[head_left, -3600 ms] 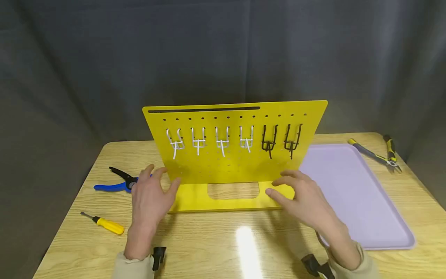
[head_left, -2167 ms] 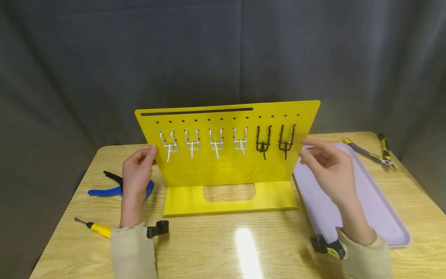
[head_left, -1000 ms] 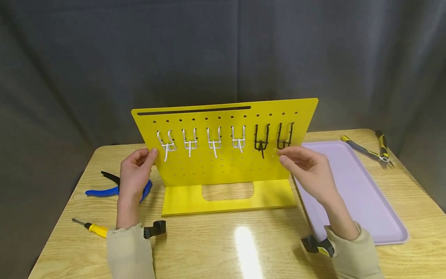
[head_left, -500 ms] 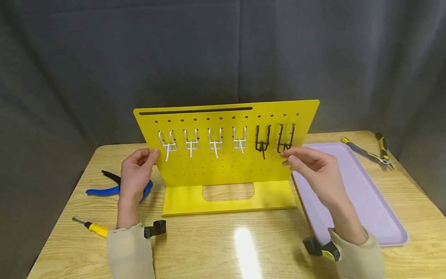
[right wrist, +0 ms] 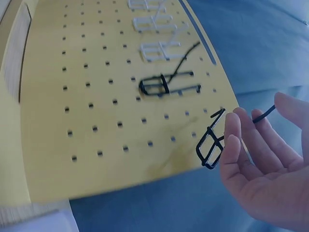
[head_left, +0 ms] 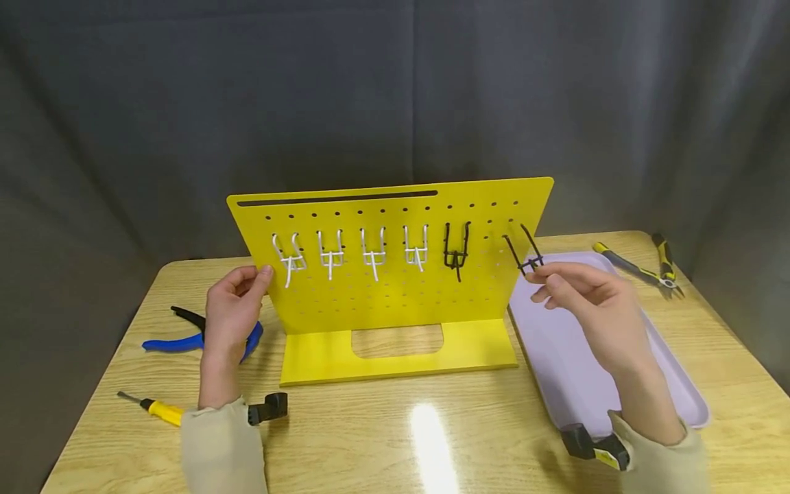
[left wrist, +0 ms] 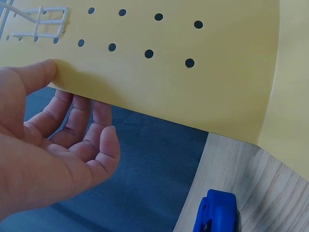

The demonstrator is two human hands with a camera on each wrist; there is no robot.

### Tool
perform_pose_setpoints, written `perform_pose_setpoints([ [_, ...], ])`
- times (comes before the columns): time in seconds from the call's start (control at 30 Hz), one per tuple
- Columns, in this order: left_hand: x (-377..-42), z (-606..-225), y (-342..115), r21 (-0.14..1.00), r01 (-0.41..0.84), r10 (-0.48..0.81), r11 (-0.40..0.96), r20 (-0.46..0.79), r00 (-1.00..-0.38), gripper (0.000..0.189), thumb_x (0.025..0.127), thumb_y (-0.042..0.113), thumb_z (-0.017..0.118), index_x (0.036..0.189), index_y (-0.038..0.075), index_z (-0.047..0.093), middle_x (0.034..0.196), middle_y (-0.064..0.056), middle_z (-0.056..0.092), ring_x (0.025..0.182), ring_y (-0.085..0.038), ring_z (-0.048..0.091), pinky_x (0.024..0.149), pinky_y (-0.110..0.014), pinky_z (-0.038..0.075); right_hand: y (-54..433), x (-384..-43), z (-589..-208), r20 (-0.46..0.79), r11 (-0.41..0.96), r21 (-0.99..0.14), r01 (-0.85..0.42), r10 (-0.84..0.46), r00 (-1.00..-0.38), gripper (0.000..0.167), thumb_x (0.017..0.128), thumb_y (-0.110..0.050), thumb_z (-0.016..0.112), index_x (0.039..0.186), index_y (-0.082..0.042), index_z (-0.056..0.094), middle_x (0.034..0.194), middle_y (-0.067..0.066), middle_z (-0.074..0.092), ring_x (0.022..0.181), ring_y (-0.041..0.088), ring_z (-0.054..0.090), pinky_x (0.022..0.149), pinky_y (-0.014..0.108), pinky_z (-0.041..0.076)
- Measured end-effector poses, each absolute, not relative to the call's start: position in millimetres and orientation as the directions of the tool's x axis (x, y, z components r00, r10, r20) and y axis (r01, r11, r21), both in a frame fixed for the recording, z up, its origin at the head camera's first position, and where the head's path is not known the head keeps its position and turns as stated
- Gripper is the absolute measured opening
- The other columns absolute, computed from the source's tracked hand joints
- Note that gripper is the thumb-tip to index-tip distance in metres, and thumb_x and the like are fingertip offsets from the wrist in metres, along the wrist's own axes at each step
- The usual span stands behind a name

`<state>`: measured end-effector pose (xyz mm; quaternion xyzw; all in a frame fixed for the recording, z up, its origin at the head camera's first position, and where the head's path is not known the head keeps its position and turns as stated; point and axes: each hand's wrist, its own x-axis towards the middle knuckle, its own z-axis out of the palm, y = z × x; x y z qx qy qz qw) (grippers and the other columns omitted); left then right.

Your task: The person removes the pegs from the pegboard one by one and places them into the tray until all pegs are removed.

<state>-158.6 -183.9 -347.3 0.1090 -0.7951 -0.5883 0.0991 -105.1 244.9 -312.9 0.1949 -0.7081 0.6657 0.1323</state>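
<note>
A yellow pegboard (head_left: pixel 395 302) stands upright on its flat base on the table. My left hand (head_left: pixel 233 305) grips its left edge, thumb on the front face and fingers behind, as the left wrist view shows. Between thumb and fingers my right hand (head_left: pixel 595 312) pinches a black pegboard hook (head_left: pixel 531 263), which is off the board and tilted, close to the right edge. One black hook (head_left: pixel 456 255) still hangs on the board, left of the bare holes. Several white hooks (head_left: pixel 373 257) hang in a row farther left.
A lilac tray (head_left: pixel 558 363) lies right of the board, partly under my right arm. Pliers (head_left: pixel 638 271) and a second black-and-yellow tool (head_left: pixel 663 254) lie beyond it. Blue-handled pruning shears (head_left: pixel 175 344) and a yellow screwdriver (head_left: pixel 163 412) lie at left, each partly hidden by my left arm.
My left hand went from beside the base to the board's left edge. My right hand reached the rightmost black hook, took it off the board and moved right with it.
</note>
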Motion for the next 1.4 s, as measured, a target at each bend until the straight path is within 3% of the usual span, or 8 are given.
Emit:
perform_pose_setpoints([
  [0.2,-159,-345,-183,0.957,-0.048,-0.277,0.286,0.035,-0.96,0.049,0.095,0.039,0.058,0.12,-0.003,0.058,0.099,-0.003,0.056,0.098,-0.021,0.052,0.083,-0.026,0.041,269,-106,-317,0.484,-0.173,-0.867,-0.467,-0.076,-0.872,0.024,0.092,0.017,0.047,0.108,0.013,0.063,0.101,0.011,0.071,0.079,0.02,0.069,0.073,0.022,0.053],
  [0.37,-159,-344,-183,0.958,-0.048,-0.273,0.284,0.033,-0.961,0.05,0.095,0.04,0.058,0.12,-0.004,0.058,0.101,-0.004,0.055,0.096,-0.018,0.052,0.084,-0.025,0.041,280,-107,-318,0.392,-0.307,-0.875,-0.373,0.0,-0.92,0.022,0.096,0.009,0.048,0.108,0.01,0.065,0.099,0.013,0.072,0.078,0.022,0.07,0.071,0.024,0.054],
  [0.53,-159,-346,-184,0.96,-0.058,-0.276,0.275,0.021,-0.961,0.05,0.095,0.04,0.058,0.119,-0.004,0.058,0.099,-0.003,0.055,0.098,-0.021,0.052,0.083,-0.025,0.041,286,-112,-322,0.241,-0.274,-0.931,-0.243,0.042,-0.97,0.018,0.096,-0.003,0.055,0.107,0.001,0.069,0.097,0.007,0.073,0.078,0.018,0.07,0.07,0.023,0.054],
  [0.7,-159,-347,-185,0.96,-0.057,-0.282,0.274,0.023,-0.959,0.048,0.095,0.039,0.058,0.118,-0.003,0.059,0.097,-0.001,0.056,0.098,-0.021,0.052,0.082,-0.025,0.042,294,-123,-327,0.171,-0.244,-0.955,-0.172,0.025,-0.985,0.017,0.096,-0.007,0.057,0.106,-0.003,0.07,0.096,0.005,0.073,0.077,0.017,0.071,0.07,0.023,0.054],
  [1.1,-159,-347,-185,0.962,-0.043,-0.279,0.268,0.035,-0.96,0.047,0.095,0.038,0.059,0.117,-0.003,0.06,0.093,0.003,0.057,0.094,-0.017,0.053,0.08,-0.023,0.042,305,-152,-344,-0.026,-0.175,-0.984,0.023,0.014,-1.0,0.014,0.094,-0.017,0.063,0.102,-0.008,0.07,0.094,0.001,0.073,0.076,0.016,0.07,0.067,0.023,0.054],
  [1.4,-158,-348,-184,0.96,-0.036,-0.274,0.277,0.043,-0.961,0.047,0.095,0.039,0.059,0.116,-0.003,0.06,0.093,0.002,0.057,0.096,-0.021,0.053,0.079,-0.024,0.042,309,-169,-360,-0.126,-0.116,-0.985,0.126,-0.011,-0.992,0.011,0.096,-0.024,0.06,0.098,-0.014,0.065,0.091,-0.002,0.073,0.077,0.013,0.069,0.067,0.023,0.053],
])
